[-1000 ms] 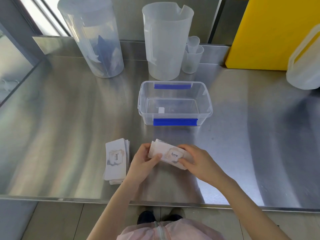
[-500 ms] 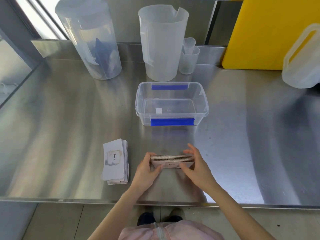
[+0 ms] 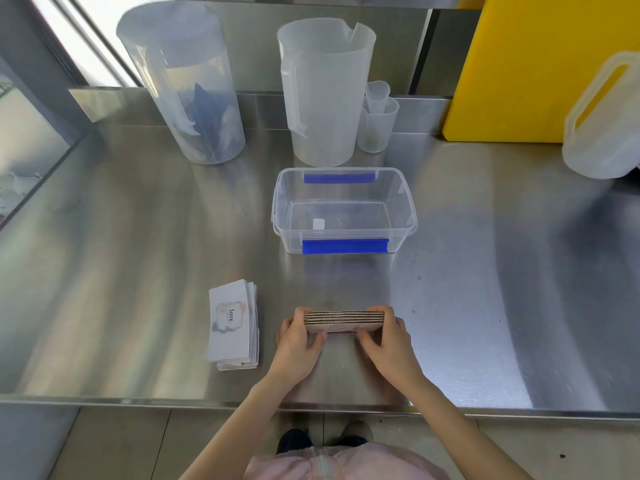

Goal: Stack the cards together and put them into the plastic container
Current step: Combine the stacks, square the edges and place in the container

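A stack of cards [image 3: 344,321] stands on its long edge on the steel table, squared up, with its brown edges facing me. My left hand [image 3: 298,344] grips its left end and my right hand [image 3: 388,342] grips its right end. A second pile of white cards [image 3: 232,324] marked "love" lies flat to the left, untouched. The clear plastic container [image 3: 401,192] with blue clips sits open beyond the hands; only a small white label shows on its bottom.
Two tall translucent jugs [image 3: 181,84] [image 3: 323,88] and small measuring cups [image 3: 377,119] stand at the back. A yellow board [image 3: 519,64] and a white plastic jug [image 3: 604,119] are at the back right. The table's front edge [image 3: 311,405] runs just behind my wrists.
The stack was tilted flat with its "love" face showing; it now stands on edge on the table, and both hands have closed tighter on its ends.
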A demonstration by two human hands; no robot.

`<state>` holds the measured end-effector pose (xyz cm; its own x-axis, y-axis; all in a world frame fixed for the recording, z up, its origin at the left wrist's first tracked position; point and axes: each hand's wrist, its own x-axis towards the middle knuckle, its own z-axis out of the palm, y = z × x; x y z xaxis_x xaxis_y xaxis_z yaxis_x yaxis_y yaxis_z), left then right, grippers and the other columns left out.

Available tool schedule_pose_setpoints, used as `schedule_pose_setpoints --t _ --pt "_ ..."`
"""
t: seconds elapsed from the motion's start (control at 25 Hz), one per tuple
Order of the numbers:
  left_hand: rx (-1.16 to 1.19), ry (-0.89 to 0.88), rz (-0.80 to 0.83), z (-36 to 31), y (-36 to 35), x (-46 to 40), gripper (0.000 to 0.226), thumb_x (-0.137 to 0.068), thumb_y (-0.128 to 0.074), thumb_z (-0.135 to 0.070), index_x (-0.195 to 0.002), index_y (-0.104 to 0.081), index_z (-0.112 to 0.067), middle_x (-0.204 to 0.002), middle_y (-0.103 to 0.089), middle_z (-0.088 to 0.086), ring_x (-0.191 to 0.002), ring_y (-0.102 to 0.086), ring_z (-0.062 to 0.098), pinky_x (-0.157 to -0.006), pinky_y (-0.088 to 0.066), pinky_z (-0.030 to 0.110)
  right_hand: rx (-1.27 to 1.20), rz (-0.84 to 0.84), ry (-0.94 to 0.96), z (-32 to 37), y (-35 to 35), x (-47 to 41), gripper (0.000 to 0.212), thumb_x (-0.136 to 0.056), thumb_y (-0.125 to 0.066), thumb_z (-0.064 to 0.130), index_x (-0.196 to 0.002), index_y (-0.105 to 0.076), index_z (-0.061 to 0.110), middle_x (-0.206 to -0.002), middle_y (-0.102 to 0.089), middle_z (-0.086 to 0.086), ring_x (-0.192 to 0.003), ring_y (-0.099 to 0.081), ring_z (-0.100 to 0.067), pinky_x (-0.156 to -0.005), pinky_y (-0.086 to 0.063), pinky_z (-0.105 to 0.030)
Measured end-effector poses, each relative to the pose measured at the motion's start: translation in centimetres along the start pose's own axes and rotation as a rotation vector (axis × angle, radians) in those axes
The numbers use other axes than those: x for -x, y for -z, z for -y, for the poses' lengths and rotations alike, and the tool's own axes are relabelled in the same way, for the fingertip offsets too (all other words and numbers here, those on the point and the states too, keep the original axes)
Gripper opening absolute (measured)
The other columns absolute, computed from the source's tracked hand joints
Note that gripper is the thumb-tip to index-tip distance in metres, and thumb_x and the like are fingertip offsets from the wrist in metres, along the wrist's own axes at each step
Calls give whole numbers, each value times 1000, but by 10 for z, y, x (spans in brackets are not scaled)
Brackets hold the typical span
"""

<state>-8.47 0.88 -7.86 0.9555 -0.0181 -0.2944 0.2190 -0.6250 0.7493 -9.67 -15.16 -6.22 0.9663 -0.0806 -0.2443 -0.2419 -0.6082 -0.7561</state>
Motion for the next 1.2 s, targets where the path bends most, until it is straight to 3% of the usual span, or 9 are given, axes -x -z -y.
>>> schedule_pose_setpoints --t 0.16,0.32,0.48,0.56,0.68,0.76,0.96,1.08,1.2 --pt "1 7 47 -6 6 -4 26 -89 -48 -19 -112 -41 -8 -121 -53 15 -117 -43 30 -95 -35 33 -24 37 -24 -3 5 -10 40 -84 -59 24 -119 -40 19 -124 -51 -9 -113 -48 -24 -92 -42 -29" --pt "145 -127 70 -20 21 0 18 -89 -48 -12 -105 -40 -12 -112 -57 1 -107 -56 24 -74 -35 13 -186 53 0 6 18 -14 44 -77 -67 24 -101 -34 41 -104 -49 15 -89 -51 -4 -61 -46 -4" --pt "191 -169 117 -25 43 6 23 -90 -46 -14 -112 -38 -13 -114 -56 -3 -104 -56 17 -84 -42 20 -224 97 137 22 34 -15 33 -80 -62 31 -96 -41 50 -96 -44 33 -83 -54 -3 -55 -45 -1" --pt "226 -173 109 -28 58 6 20 -90 -47 -13 -108 -40 -13 -108 -59 -2 -100 -58 18 -89 -47 28 -181 123 193 32 40 -17 21 -83 -58 32 -89 -45 46 -94 -49 30 -83 -55 -3 -57 -46 -2" --pt "330 -168 8 -34 81 4 19 -88 -50 -5 -106 -45 -8 -97 -58 0 -87 -55 12 -83 -44 18 -118 188 214 49 38 -19 16 -83 -58 32 -78 -46 42 -86 -57 24 -78 -57 0 -61 -45 -4" --pt "487 -94 -54 -34 96 3 25 -87 -51 -4 -112 -47 -3 -103 -58 8 -89 -55 19 -89 -45 32 -121 278 207 63 28 -19 15 -84 -56 33 -80 -46 43 -85 -60 21 -79 -59 -4 -64 -47 -7" --pt "628 148 -238 -22 120 4 20 -86 -55 -12 -106 -51 -9 -102 -60 8 -90 -58 24 -69 -49 22 -94 460 190 94 -10 -22 13 -84 -55 36 -91 -46 30 -100 -65 -3 -86 -63 -20 -79 -52 -39" --pt "651 229 -275 -12 129 5 30 -86 -56 -13 -115 -51 -8 -108 -58 8 -90 -58 26 -63 -47 31 -8 501 189 111 -34 -22 16 -83 -54 39 -77 -46 27 -82 -63 1 -73 -58 -16 -74 -47 -37" --pt "642 221 -292 0 137 4 35 -86 -54 -8 -121 -50 -4 -109 -60 12 -85 -58 25 -62 -48 24 35 536 150 123 -56 -21 19 -83 -54 38 -78 -48 21 -93 -69 -9 -87 -62 -25 -73 -44 -33"
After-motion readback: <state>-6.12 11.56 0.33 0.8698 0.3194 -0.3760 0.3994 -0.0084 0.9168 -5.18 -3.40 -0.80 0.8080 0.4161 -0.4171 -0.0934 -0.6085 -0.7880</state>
